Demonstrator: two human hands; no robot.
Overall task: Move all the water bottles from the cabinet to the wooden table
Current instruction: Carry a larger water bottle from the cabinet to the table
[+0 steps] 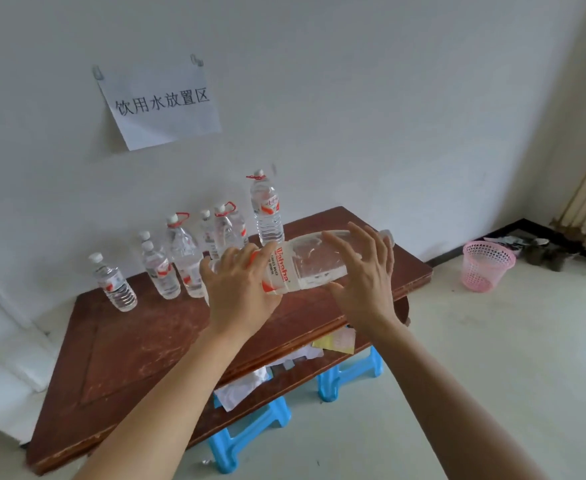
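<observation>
large bottle [314, 261] horizontal above worktop [129, 341] | left hand [239, 289] fingers curled round label end | right hand [362, 275] fingers spread, straight along body | standing bottles [267, 209] far left

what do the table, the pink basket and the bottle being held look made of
The table looks like wood under dark red-brown lacquer, with pale scuffs where the finish has worn. The pink basket is probably moulded plastic, going by its perforated lattice wall. The held bottle seems to be thin, clear, glossy plastic with a printed label.
</observation>
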